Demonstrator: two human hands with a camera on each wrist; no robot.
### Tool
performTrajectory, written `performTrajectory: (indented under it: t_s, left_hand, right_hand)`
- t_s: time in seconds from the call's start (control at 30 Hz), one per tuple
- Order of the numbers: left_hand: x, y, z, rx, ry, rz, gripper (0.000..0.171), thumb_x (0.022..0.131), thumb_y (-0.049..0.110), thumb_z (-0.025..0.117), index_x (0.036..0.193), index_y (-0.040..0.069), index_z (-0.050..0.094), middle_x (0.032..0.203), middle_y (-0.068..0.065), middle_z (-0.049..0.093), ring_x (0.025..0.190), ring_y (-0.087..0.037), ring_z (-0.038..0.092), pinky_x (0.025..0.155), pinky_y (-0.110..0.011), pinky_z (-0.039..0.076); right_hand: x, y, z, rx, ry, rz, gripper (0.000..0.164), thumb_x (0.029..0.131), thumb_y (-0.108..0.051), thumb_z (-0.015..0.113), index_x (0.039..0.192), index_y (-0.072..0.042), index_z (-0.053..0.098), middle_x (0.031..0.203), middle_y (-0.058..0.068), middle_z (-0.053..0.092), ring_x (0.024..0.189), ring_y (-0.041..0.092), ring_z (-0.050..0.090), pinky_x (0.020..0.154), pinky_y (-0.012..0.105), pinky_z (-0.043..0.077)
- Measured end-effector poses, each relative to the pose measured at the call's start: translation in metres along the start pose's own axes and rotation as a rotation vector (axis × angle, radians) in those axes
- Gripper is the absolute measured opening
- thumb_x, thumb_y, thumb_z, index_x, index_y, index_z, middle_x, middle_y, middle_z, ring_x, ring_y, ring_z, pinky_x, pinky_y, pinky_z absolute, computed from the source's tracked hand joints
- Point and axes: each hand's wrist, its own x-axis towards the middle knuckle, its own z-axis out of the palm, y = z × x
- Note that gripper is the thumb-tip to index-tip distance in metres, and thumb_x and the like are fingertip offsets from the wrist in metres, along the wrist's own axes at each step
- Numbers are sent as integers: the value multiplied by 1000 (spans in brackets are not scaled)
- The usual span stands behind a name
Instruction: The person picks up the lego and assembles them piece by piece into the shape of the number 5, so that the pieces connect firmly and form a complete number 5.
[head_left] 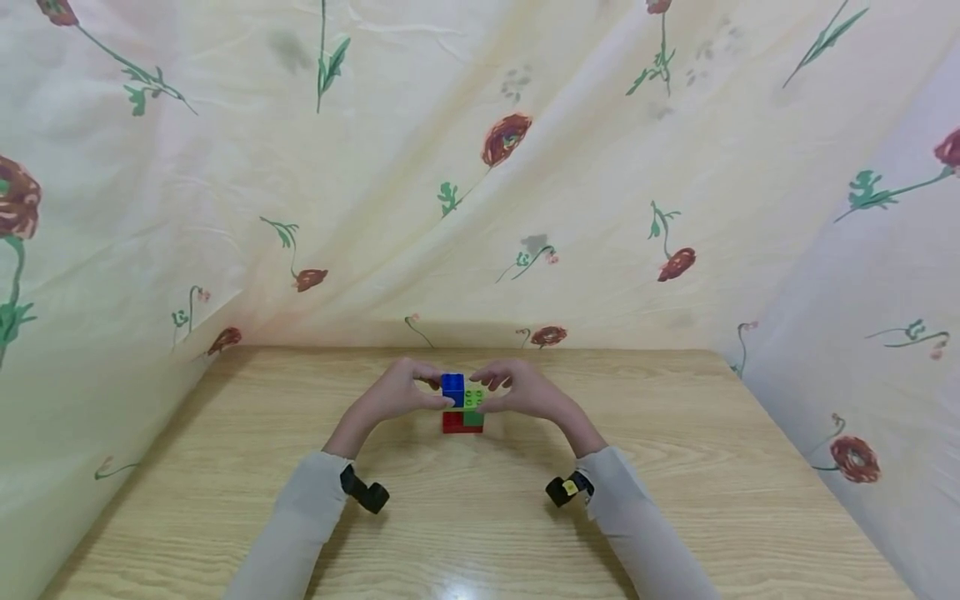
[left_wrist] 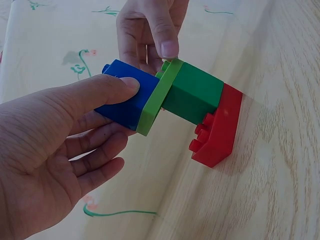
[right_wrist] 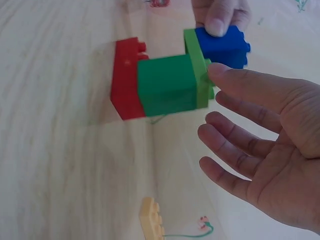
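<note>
A stack of toy building blocks stands upright on the wooden table between my hands. At its bottom is a red brick (head_left: 453,423); a green brick (right_wrist: 167,85) sits on one end of it. Across the green brick lies a thin light green plate (left_wrist: 159,97), overhanging above the red studs. A blue brick (head_left: 453,388) sits on the overhanging end. My left hand (left_wrist: 55,145) pinches this blue brick, thumb on its near face, fingers behind. My right hand (right_wrist: 270,130) has its thumb tip at the light green plate's edge, with the other fingers spread loosely beside the stack.
A pale yellow brick (right_wrist: 151,219) lies on the table beyond the stack on the right hand's side. Flower-printed cloth (head_left: 420,167) hangs behind the table (head_left: 465,517) and along both sides.
</note>
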Motion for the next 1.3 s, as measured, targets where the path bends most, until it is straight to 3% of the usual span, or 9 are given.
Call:
performTrajectory:
  t_s: [0.27,0.57,0.93,1.3]
  left_hand:
    - [-1,0,0,25,12,-25,44,86,28,83,122,5,74,112,-6,76,104,-20,66,94,-43,55]
    - [0,-1,-1,26,22,-46,51,85,27,84,127,1,71,117,-11,75,109,-25,66,98,-47,54]
    - [-1,-2,1,8,20,-42,51,85,26,84,127,1,70,117,-11,75,108,-24,67,98,-47,54]
    - [0,-2,0,5,13,-39,45,85,27,84,124,6,73,111,-5,76,103,-19,66,94,-42,55]
  right_hand:
    - [-1,12,-20,14,54,31,42,89,-15,79,128,-4,69,120,19,70,111,41,63,97,55,53]
    - [-2,44,-35,-4,82,72,40,89,-8,76,127,3,67,123,27,66,109,42,63,94,52,54]
    - [2,75,-36,1,80,182,47,87,-3,77,131,5,64,134,22,65,120,42,58,102,54,49]
    - [10,86,-34,-47,32,180,49,82,-3,82,128,4,67,139,24,61,128,44,55,108,56,46]
